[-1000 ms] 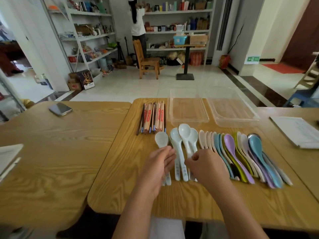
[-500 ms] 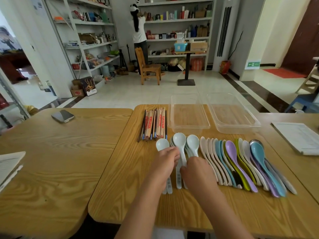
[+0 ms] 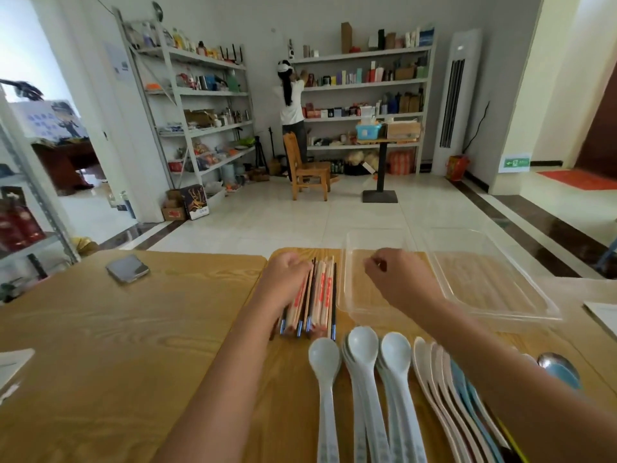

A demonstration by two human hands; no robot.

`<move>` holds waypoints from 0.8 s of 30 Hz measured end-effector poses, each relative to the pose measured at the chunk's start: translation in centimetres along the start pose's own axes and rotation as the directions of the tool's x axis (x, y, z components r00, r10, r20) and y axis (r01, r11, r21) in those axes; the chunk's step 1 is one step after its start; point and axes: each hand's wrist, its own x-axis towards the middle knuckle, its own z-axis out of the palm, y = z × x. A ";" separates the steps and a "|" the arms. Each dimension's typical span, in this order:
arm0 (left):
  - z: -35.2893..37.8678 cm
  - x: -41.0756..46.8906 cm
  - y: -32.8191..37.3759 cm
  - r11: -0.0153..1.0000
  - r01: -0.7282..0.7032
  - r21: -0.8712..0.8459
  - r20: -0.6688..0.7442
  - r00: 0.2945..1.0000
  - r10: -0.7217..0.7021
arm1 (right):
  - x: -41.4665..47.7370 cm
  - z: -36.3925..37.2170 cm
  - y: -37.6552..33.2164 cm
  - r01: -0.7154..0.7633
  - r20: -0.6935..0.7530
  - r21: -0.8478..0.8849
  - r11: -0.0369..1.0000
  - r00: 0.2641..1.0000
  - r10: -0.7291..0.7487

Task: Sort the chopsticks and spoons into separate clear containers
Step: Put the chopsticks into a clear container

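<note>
Where the phone (image 3: 127, 269) lies: ten o'clock on the left table (image 3: 100, 329), well apart from the work, probably parked out of harm's way.
left hand (image 3: 287, 272): at twelve o'clock, fingers bent over the left edge of the chopsticks (image 3: 322, 292). The thumb is hidden, but it looks to me like a gathering grip meant to lift the lot at once.
chopsticks: one tidy bundle lying lengthwise on the right table (image 3: 290, 389), blue ends toward the person, just beside the left container (image 3: 349, 295), so the carry is short.
spoons (image 3: 364, 349): fanned in a row from six to four o'clock, bowls pointing away, no hand on them. Their turn seems to come later.
right hand (image 3: 397, 279): hovering at one o'clock over the left container, fingers tucked in, thumb against forefinger, nothing visible in them. It is likely ready to steady the box.
left container: clear, nothing sorted into it yet.
right container (image 3: 484, 285): at two o'clock, alongside, likewise unfilled.
</note>
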 end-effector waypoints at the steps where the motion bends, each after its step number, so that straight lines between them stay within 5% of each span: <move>1: 0.1 1.9 -0.3 0.997 0.011 0.075 0.013 1.000 -0.012 | 2.2 0.6 1.3 -0.031 0.032 -0.031 0.999 0.999 0.032; 9: 3.1 8.0 -3.8 0.883 0.033 0.467 0.295 0.936 -0.192 | 6.6 6.8 6.6 -0.041 0.444 -0.120 0.992 0.891 0.090; 16: 2.9 8.9 -5.4 0.865 -0.052 0.500 0.434 0.879 -0.198 | 6.5 8.1 7.2 -0.039 0.450 -0.043 0.998 0.891 0.054; 24: 5.7 8.1 -6.2 0.756 -0.081 0.649 0.347 0.916 -0.199 | 5.3 8.1 6.6 -0.051 0.449 -0.037 0.998 0.892 0.062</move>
